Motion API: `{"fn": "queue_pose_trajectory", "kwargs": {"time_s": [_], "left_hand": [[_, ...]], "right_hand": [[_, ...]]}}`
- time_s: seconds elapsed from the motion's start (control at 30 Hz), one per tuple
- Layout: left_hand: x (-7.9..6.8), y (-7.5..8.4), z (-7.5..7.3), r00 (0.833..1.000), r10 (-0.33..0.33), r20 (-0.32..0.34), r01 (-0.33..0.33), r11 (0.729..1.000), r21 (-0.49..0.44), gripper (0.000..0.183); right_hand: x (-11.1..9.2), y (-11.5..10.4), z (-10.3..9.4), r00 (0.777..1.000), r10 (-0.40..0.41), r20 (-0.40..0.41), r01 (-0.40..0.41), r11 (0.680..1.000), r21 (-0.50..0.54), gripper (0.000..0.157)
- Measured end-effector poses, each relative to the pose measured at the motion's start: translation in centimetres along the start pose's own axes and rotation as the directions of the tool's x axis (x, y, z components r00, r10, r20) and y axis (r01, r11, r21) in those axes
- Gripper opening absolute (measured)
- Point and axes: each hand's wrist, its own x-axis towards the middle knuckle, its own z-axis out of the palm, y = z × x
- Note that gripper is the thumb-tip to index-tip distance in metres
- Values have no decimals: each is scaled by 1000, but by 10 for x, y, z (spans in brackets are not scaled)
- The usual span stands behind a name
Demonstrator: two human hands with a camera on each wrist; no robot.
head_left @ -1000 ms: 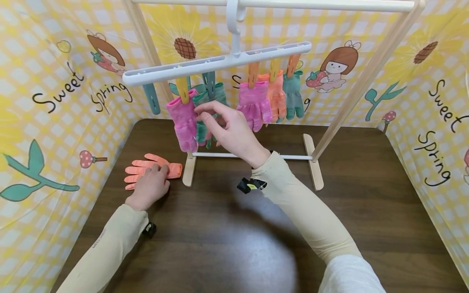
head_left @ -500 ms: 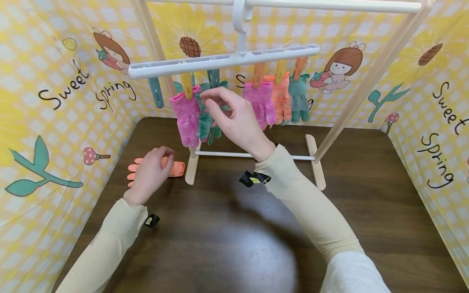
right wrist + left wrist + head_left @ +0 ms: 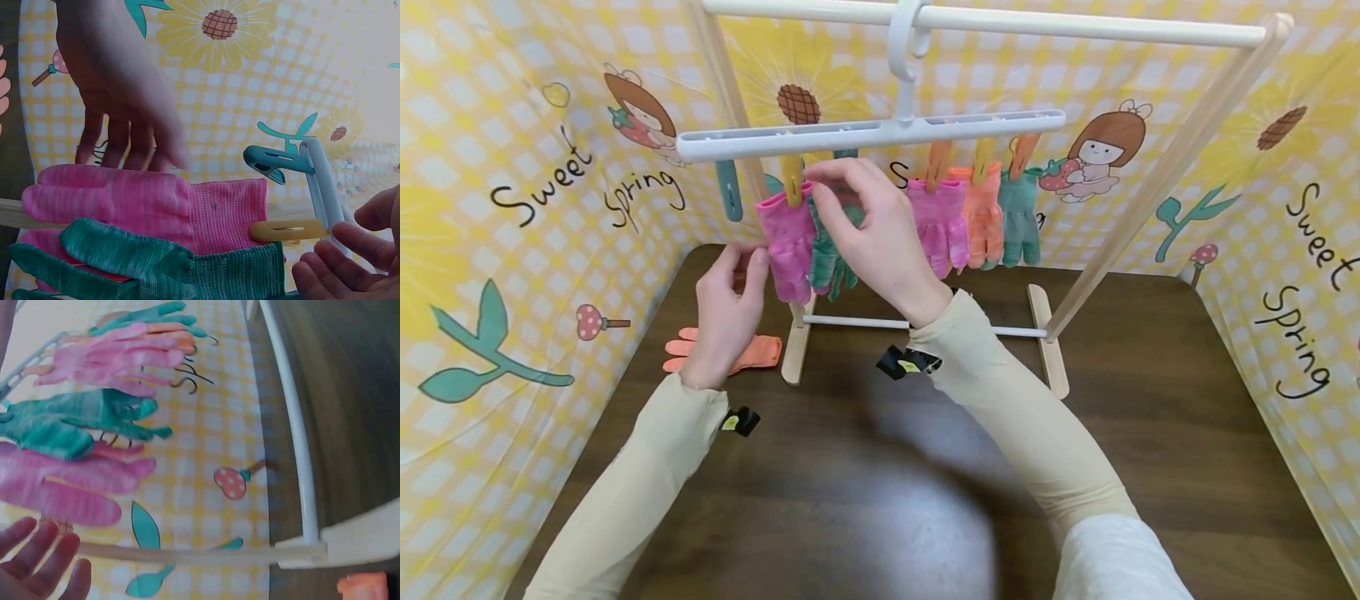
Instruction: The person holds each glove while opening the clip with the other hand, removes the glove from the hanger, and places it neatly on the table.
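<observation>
Your left hand, fingers apart, is just beside the leftmost pink glove, which hangs from the hanger by a yellow clip. Your right hand, thumb and fingers parted, is near that clip. A green glove hangs beside the pink; an orange glove lies on the table.

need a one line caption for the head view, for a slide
Left hand and right hand near gloves clipped to a pale hanger, one orange glove lying on the dark table.
</observation>
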Motion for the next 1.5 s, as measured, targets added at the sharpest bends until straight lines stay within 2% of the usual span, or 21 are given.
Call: {"fn": "queue_pose_trajectory", "kwargs": {"time_s": [0.17, 0.4, 0.57, 0.7, 0.9, 1.1, 1.3, 1.43, 1.5], "left_hand": [[7, 11, 8, 1000, -4, 28, 7, 990, -141, 32], [18, 16, 15, 999, 9, 47, 7, 947, -321, 31], [23, 13, 17, 999, 31, 33, -18, 943, -332, 30], [22, 14, 17, 1000, 3, 7, 0, 929, -371, 27], [19, 19, 12, 998, -65, 11, 62, 875, -480, 9], [17, 25, 11, 995, -96, 39, 101, 820, -564, 11], [13, 30, 10, 991, -108, 75, 131, 769, -625, 12], [11, 33, 11, 989, -109, 97, 145, 756, -638, 13], [11, 33, 10, 987, -111, 112, 158, 759, -631, 14]], "right_hand": [[2, 1, 3, 999, 28, 16, -27, 1000, -6, 24], [3, 6, 6, 999, 34, 29, -34, 999, -15, 25], [5, 10, 6, 998, 31, 53, -28, 998, -60, 26], [5, 11, 4, 995, 49, 89, -38, 993, -114, 25], [7, 11, 4, 990, 95, 107, -74, 979, -188, 27], [10, 11, 8, 988, 117, 104, -90, 968, -236, 33], [13, 12, 12, 989, 119, 93, -99, 976, -192, 36], [16, 15, 14, 989, 126, 72, -117, 986, -122, 36], [17, 15, 15, 990, 125, 58, -119, 988, -99, 36]]}}
